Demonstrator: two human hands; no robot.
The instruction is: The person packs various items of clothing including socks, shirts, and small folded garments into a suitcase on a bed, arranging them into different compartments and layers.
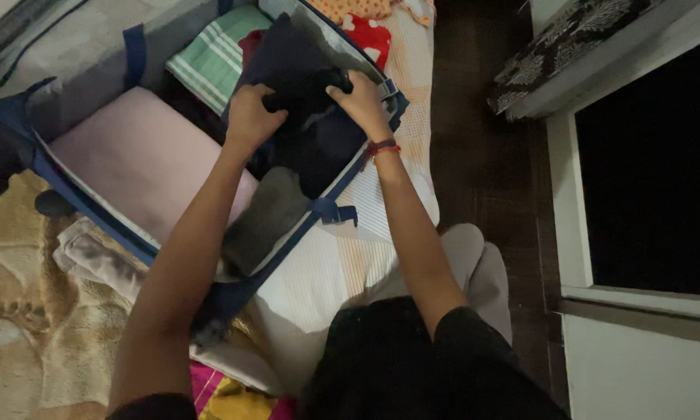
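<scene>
A folded green-and-white striped cloth (214,54) lies at the far end of the open case, beside a flat pale pink fabric panel (144,159). A folded grey garment (266,219) rests near the case's blue edge. Outside it, a crumpled pale cloth (93,257) sits on the beige patterned bedspread (31,327). A dark wooden floor (482,148) runs alongside, with a dark window pane (653,171) to the right.

No packages, labels, signs or screens anywhere in view.

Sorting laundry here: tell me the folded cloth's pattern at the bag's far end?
Green and white stripes, head view.
</scene>
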